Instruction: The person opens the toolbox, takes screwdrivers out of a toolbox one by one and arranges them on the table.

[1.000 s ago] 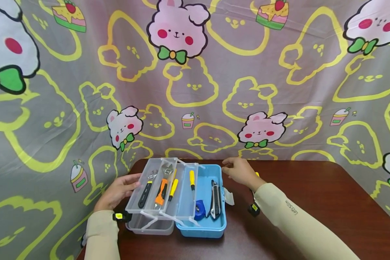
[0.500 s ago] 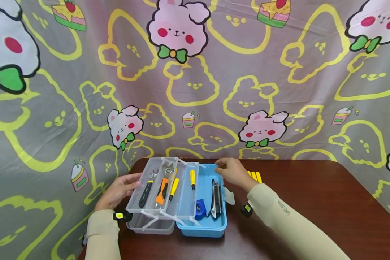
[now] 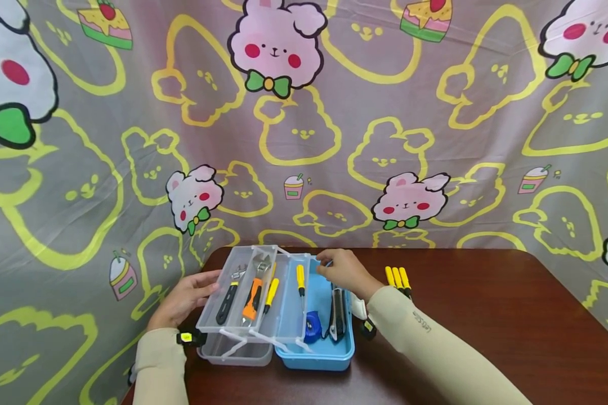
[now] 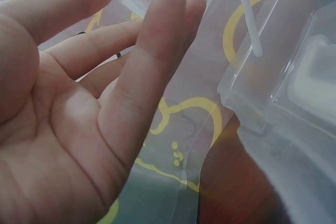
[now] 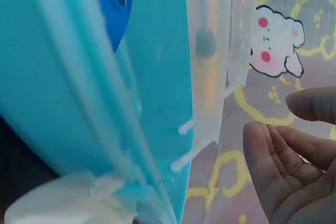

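A blue toolbox [image 3: 314,363] stands with its clear lid [image 3: 238,354] swung left and its clear trays [image 3: 210,318] spread out. My left hand [image 3: 182,298] touches the trays' left edge, fingers mostly straight in the left wrist view. My right hand [image 3: 345,271] hovers over the box's far end; thumb and fingers stand apart, nothing between them in the right wrist view. The trays carry a black-handled adjustable wrench [image 3: 227,304], an orange-and-black adjustable wrench [image 3: 253,297] and yellow screwdrivers [image 3: 271,295]. Inside the box lie a blue tape measure [image 3: 312,326] and a utility knife [image 3: 338,315].
Several yellow-handled tools [image 3: 397,277] lie on the brown table [image 3: 476,315], right of my right wrist. A white latch [image 3: 358,307] juts from the box's right side. A patterned cloth [image 3: 304,135] hangs behind and to the left.
My right hand has moved left, from beside the box's right rim to over its far end. Its forearm has uncovered the yellow-handled tools. The left hand and the trays stay put.
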A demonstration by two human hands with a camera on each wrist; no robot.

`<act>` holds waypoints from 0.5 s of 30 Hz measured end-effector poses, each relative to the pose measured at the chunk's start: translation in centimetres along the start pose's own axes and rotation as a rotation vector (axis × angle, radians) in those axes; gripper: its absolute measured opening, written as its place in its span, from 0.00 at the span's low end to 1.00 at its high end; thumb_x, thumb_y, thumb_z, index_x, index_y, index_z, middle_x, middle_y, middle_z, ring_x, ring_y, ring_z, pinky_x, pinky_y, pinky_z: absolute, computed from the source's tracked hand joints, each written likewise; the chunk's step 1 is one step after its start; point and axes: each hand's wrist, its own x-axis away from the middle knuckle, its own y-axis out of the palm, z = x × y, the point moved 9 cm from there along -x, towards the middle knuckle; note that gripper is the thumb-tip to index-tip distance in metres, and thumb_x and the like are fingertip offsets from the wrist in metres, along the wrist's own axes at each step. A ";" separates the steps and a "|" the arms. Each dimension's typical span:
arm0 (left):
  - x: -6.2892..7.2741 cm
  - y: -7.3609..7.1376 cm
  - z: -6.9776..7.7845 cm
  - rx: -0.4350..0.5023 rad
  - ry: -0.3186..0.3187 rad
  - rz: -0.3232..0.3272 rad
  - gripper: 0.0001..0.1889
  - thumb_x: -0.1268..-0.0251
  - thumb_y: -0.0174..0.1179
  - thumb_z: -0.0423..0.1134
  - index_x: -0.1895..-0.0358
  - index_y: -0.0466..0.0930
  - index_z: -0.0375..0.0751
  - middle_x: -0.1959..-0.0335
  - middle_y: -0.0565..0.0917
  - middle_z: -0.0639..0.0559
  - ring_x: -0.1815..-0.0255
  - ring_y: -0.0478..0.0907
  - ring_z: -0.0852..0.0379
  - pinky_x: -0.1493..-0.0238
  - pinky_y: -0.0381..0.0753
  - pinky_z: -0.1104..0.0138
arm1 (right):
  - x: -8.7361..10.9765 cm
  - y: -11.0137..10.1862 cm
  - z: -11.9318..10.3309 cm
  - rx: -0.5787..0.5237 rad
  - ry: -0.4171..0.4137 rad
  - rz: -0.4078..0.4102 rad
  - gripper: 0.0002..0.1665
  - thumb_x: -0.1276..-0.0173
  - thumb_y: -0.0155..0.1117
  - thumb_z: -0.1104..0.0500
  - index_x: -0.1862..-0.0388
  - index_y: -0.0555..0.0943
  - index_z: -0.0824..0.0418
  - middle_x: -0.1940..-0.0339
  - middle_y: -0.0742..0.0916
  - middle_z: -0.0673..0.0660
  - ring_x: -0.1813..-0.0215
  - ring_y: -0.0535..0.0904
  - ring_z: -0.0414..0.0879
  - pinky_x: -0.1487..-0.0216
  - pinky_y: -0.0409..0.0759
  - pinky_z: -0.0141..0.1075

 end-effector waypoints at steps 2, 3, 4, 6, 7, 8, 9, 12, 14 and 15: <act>0.1 0.0 0.0 0.010 0.001 0.003 0.30 0.32 0.62 0.43 0.31 0.67 0.35 0.40 0.76 0.37 0.51 0.81 0.44 0.52 0.81 0.55 | -0.2 0.4 -0.3 0.018 -0.014 -0.006 0.20 0.31 0.64 0.54 0.43 0.82 0.61 0.58 0.85 0.51 0.66 0.82 0.43 0.65 0.82 0.36; 0.1 0.1 0.1 0.013 0.002 0.005 0.30 0.32 0.62 0.42 0.31 0.68 0.35 0.40 0.76 0.37 0.51 0.81 0.44 0.52 0.81 0.55 | -0.3 0.6 -0.5 0.030 -0.025 -0.008 0.20 0.31 0.64 0.54 0.43 0.81 0.61 0.59 0.85 0.50 0.67 0.81 0.43 0.66 0.82 0.36; 0.1 0.1 0.1 0.010 0.004 0.003 0.30 0.32 0.62 0.42 0.31 0.68 0.35 0.40 0.76 0.37 0.51 0.81 0.44 0.53 0.81 0.55 | -0.3 0.7 -0.6 0.040 -0.035 -0.009 0.21 0.31 0.64 0.55 0.43 0.81 0.61 0.59 0.85 0.50 0.67 0.81 0.42 0.66 0.82 0.36; 0.1 0.1 0.1 0.010 0.005 0.004 0.29 0.32 0.62 0.42 0.31 0.68 0.35 0.40 0.76 0.37 0.51 0.81 0.44 0.52 0.81 0.55 | -0.4 0.9 -0.9 0.058 -0.050 -0.013 0.21 0.31 0.64 0.55 0.43 0.81 0.62 0.59 0.85 0.50 0.65 0.81 0.42 0.65 0.82 0.35; 0.1 0.1 0.1 0.011 0.006 0.005 0.29 0.32 0.62 0.42 0.31 0.68 0.35 0.40 0.76 0.37 0.51 0.81 0.44 0.52 0.81 0.55 | -0.5 1.1 -1.0 0.065 -0.053 -0.015 0.21 0.31 0.64 0.54 0.43 0.82 0.62 0.59 0.85 0.50 0.64 0.80 0.42 0.65 0.82 0.35; 0.1 0.1 0.1 0.008 0.006 0.004 0.29 0.32 0.62 0.42 0.31 0.68 0.35 0.40 0.76 0.37 0.50 0.81 0.44 0.52 0.81 0.55 | -0.6 1.2 -1.1 0.072 -0.055 -0.018 0.21 0.31 0.64 0.54 0.43 0.82 0.62 0.59 0.85 0.50 0.63 0.80 0.42 0.64 0.82 0.35; 0.0 0.1 0.1 0.008 0.006 0.002 0.29 0.32 0.62 0.42 0.31 0.68 0.35 0.40 0.76 0.37 0.50 0.81 0.44 0.52 0.81 0.55 | -0.6 1.4 -1.2 0.078 -0.058 -0.021 0.21 0.31 0.64 0.54 0.43 0.82 0.62 0.59 0.85 0.49 0.62 0.80 0.42 0.64 0.82 0.35; 0.0 0.1 0.1 0.007 0.005 0.001 0.30 0.32 0.62 0.43 0.31 0.68 0.35 0.39 0.76 0.37 0.50 0.80 0.44 0.52 0.81 0.55 | -0.7 1.8 -1.5 0.093 -0.056 -0.028 0.20 0.31 0.64 0.54 0.44 0.82 0.60 0.59 0.85 0.49 0.60 0.80 0.42 0.63 0.81 0.35; 0.0 0.1 0.1 0.010 0.011 -0.006 0.30 0.32 0.62 0.43 0.31 0.67 0.35 0.39 0.75 0.36 0.50 0.80 0.45 0.52 0.81 0.55 | -0.7 2.1 -1.7 0.100 -0.059 -0.035 0.20 0.31 0.64 0.54 0.44 0.82 0.60 0.58 0.85 0.49 0.60 0.80 0.42 0.62 0.82 0.36; 0.0 0.1 0.1 0.011 0.018 -0.012 0.30 0.32 0.62 0.42 0.31 0.67 0.34 0.39 0.75 0.36 0.50 0.80 0.45 0.52 0.81 0.55 | -0.7 2.3 -1.8 0.100 -0.062 -0.042 0.20 0.31 0.64 0.54 0.43 0.82 0.60 0.58 0.85 0.49 0.60 0.81 0.42 0.62 0.82 0.36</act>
